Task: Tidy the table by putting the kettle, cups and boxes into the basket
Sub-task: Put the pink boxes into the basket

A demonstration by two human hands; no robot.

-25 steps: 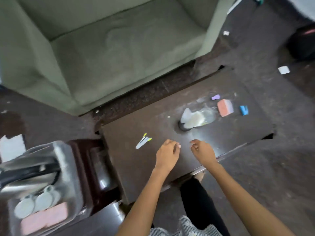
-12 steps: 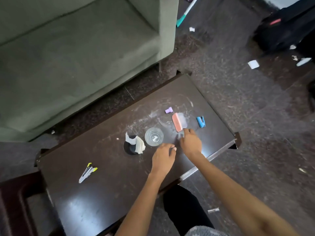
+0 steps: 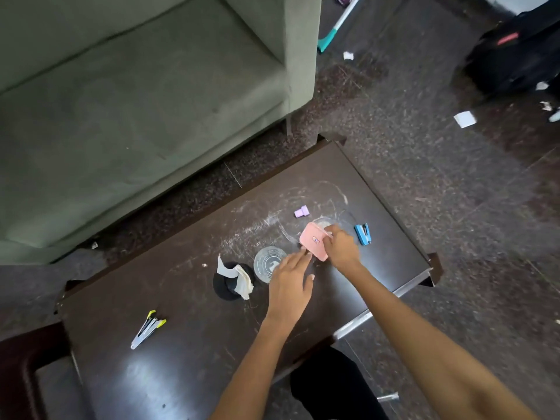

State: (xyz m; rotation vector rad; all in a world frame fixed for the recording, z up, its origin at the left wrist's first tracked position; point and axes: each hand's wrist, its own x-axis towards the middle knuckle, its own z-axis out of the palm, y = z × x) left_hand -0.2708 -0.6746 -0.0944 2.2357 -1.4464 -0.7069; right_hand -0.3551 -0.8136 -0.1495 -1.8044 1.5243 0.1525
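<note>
The right hand (image 3: 341,248) has its fingers curled round the far edge of the pink box (image 3: 313,241), tilting it up off the table (image 3: 181,344); the thumb side is hidden, so how firm the hold is cannot be told. The box is a small rounded slab, smooth and stiff, probably plastic and light; held across its narrow edges it should lift easily, though the slick shell could slip from a loose pinch.

The left hand (image 3: 291,275) lies flat with fingers straight and apart, the tips at the box's near corner and just over the glass cup (image 3: 268,263). The cup is clear, round and ribbed, upright just left of those fingers; it is fragile and best taken round the wall.

Further left sits a black cup (image 3: 225,287) with crumpled white paper (image 3: 238,275) in it. Right of the right hand lies a blue stapler (image 3: 362,234); beyond it, a small lilac piece (image 3: 301,212). The table is dark, scratched and dusty. No basket shows.
</note>
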